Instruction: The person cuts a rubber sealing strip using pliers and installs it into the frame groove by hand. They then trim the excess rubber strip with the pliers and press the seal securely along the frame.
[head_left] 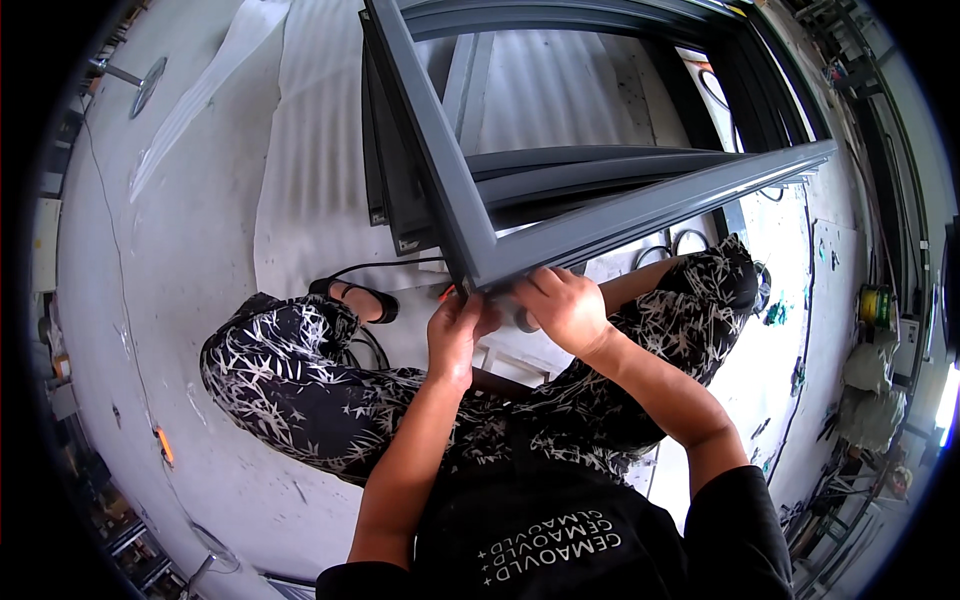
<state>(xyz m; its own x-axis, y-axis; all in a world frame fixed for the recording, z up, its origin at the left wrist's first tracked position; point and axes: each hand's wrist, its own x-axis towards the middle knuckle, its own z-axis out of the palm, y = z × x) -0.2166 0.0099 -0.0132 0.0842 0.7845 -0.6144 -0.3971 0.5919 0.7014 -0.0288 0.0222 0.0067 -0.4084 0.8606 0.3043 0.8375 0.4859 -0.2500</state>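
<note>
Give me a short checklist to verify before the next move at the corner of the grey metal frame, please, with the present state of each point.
1. Left hand touches the corner of the grey metal frame from below: ok.
2. Right hand lies on the same corner, on its right side: ok.
3. The two mitred bars meet at the corner with no visible gap: cannot tell, the hands cover the joint.
4. A tool or a screw in the fingers: cannot tell, hidden.
5. The black cable lies on the white sheet close to the corner and to the black sandal: not ok.
</note>
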